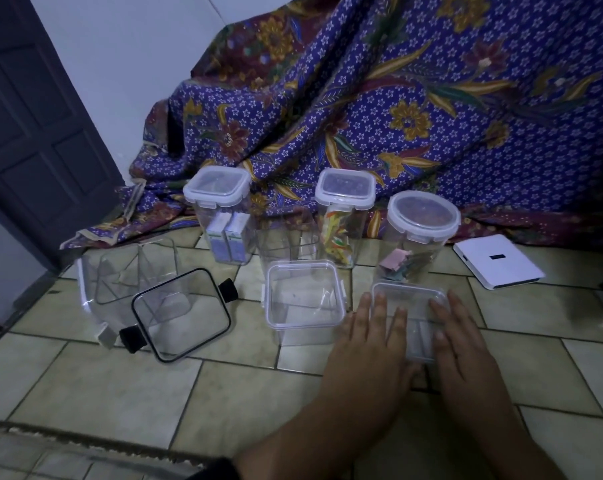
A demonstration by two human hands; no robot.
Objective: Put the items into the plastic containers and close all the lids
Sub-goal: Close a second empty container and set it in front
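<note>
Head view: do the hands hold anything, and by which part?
Nothing is gripped. The left hand and right hand press flat on the top of the small clear container.

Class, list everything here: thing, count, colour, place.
Tub of boxes: one, clear, back left.
Tub of colourful bits: one, clear, back centre.
Round tub: one, clear, lidded, back right.
Open tub: one, clear, back.
Square tub: one, clear, front centre.
Black-rimmed tub: one, clear, front left.
Other tubs: count unclear, clear, far left.
Flat box: one, white, right.
Cloth: one, purple floral, behind.
Small tub: one, clear, under hands.
Left hand, right hand: two, on it.
</note>
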